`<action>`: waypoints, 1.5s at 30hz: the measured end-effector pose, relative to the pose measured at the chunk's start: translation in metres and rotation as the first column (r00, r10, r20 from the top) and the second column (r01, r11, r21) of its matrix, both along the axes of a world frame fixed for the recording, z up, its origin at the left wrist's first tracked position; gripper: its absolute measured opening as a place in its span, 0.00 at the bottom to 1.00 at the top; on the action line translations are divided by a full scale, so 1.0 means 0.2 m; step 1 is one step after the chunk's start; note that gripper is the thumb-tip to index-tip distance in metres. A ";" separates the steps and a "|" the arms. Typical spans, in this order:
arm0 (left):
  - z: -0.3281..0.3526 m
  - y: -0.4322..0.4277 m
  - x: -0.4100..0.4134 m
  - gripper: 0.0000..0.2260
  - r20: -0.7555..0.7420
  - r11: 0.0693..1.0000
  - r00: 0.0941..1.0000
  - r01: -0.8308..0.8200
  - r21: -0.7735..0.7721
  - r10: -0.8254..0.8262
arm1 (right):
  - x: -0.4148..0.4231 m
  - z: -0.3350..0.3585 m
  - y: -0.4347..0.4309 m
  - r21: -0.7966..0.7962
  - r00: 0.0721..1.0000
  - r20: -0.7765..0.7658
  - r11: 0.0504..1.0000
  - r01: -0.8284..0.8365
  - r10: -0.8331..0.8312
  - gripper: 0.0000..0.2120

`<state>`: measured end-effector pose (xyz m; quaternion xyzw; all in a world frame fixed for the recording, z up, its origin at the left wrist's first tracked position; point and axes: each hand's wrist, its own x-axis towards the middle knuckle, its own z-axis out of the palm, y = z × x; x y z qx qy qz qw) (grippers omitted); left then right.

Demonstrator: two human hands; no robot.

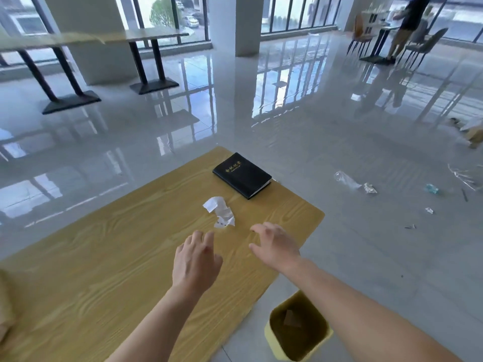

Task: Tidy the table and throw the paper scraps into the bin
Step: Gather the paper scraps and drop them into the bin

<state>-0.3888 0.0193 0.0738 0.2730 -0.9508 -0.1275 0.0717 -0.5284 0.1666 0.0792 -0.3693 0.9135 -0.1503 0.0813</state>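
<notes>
Wooden table (pixel 104 257) holds paper scraps (pixel 219 211) beyond both empty hands.

The surface (pixel 91 270) runs off the left and near edges. A lump (pixel 290 318) in the bin (pixel 271 335) cannot be made out. Print on the scrap (pixel 220 211) is too small to read (floor litter (pixel 368 188) likewise unclear).

Daylight pouring in through tall windows (pixel 300 14) along far wall; room reading bright, slightly cool. Glossy floor (pixel 261 113) mirroring window frames, pale glare streaking across tiles. Light falling evenly on tabletop (pixel 91 257); shadows there showing faint, soft-edged. Wide-angle lens bowing straight lines near frame edges. Motion blur smearing far table (pixel 65 39) at upper left. Inside of bin (pixel 269 335) sitting in shade. Distant detail going soft.
</notes>
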 end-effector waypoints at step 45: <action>-0.50 -0.67 -1.05 0.09 0.230 0.854 0.868 -0.484 0.190 0.441 | -0.64 -0.56 -0.74 -0.059 0.902 0.430 0.996 0.062 -0.031 0.10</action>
